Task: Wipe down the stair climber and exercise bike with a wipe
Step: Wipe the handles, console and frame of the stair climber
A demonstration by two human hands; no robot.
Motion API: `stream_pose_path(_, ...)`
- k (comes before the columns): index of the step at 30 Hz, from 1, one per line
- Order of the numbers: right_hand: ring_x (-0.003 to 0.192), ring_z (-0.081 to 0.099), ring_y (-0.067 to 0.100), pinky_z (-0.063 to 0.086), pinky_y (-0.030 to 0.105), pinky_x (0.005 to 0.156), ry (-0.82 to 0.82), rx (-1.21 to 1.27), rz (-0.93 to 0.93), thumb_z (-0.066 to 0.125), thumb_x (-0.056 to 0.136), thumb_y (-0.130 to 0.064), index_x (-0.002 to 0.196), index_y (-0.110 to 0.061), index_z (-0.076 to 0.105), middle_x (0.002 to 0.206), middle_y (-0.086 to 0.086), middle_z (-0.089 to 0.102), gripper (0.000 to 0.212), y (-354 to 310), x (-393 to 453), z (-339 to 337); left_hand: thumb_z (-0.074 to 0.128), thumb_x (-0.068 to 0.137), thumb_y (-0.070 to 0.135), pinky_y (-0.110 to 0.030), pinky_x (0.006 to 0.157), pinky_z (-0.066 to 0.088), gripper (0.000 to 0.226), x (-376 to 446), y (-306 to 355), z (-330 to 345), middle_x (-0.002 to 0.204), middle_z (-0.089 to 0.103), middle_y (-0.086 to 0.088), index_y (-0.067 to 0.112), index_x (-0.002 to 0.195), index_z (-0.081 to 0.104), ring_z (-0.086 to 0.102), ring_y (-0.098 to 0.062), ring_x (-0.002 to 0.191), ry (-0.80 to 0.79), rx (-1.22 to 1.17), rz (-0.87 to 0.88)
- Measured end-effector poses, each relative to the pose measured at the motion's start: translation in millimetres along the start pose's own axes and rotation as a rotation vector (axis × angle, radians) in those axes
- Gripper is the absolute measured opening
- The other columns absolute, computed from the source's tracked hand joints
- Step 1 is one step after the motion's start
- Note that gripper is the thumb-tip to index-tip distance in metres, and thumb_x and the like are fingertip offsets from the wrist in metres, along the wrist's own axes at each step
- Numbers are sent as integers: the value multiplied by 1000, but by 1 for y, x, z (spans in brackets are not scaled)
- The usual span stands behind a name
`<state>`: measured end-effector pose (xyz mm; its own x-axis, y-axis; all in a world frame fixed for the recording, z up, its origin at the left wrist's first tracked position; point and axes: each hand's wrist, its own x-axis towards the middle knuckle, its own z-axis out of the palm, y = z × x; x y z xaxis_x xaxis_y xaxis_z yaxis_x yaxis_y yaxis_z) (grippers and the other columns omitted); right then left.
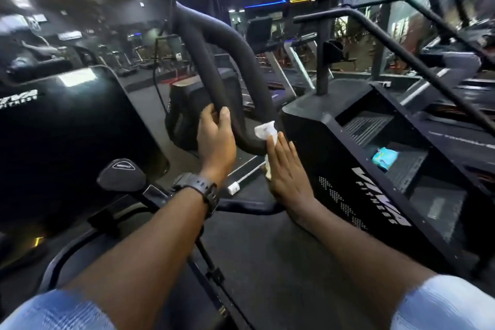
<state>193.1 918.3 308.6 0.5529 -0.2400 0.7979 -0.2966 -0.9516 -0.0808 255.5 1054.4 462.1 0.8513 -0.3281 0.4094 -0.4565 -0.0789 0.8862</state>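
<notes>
A thick black padded handlebar (211,61) of the exercise bike loops up through the middle of the view. My left hand (215,139), a black watch on its wrist, grips the left limb of that loop near its bottom bend. My right hand (286,169) lies flat with fingers together, pressing a crumpled white wipe (265,130) against the lower right bend of the loop. The stair climber (356,158), a black box with white lettering and ribbed steps, stands directly to the right.
A teal wipe packet (384,158) lies on a stair climber step. The climber's black rails (375,32) slope across the upper right. A black machine housing (67,136) fills the left. A bike pedal or knob (122,174) sits low left of my left wrist. Treadmills stand behind.
</notes>
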Motion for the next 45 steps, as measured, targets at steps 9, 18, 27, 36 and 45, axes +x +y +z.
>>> stream_pose_path(9, 152, 18, 28, 24, 46, 121, 68, 515, 395, 36, 106, -35, 158, -4, 12, 166, 14, 15, 65, -20, 116, -22, 73, 87, 12, -9, 74, 49, 48, 18, -3, -7, 106, 60, 9, 15, 127, 46, 62, -5, 90, -7, 180, 117)
stream_pose_path(18, 125, 53, 31, 48, 47, 94, -42, 592, 521, 39, 104, -45, 155, -24, 28, 145, 5, 47, 55, -2, 76, -23, 78, 82, 12, -15, 85, 50, 61, 18, -5, -8, 126, 53, 0, 12, 133, 44, 60, -1, 95, -3, 225, 209)
stream_pose_path(27, 110, 60, 38, 46, 43, 88, -74, 625, 884, 30, 104, -53, 122, -18, 57, 119, 14, 66, 47, -6, 55, -26, 70, 86, 13, -45, 125, 10, 48, 5, -18, 11, 138, 56, -13, 2, 132, 57, 29, -30, 146, -153, 953, 817)
stream_pose_path(36, 119, 57, 32, 47, 43, 91, -84, 692, 573, 40, 102, -53, 148, -31, 37, 143, 4, 52, 51, 1, 75, -24, 57, 91, 27, -42, 116, 24, 16, 1, -14, 21, 97, 71, -2, 18, 98, 68, 63, -24, 102, -368, 1178, 933)
stream_pose_path(45, 106, 62, 37, 49, 44, 84, -65, 649, 855, 33, 100, -63, 126, -23, 52, 117, 12, 67, 52, -3, 48, -18, 54, 92, 30, -40, 101, 35, 16, 7, -7, 30, 97, 68, 2, 20, 98, 65, 63, -23, 94, -480, 1237, 912)
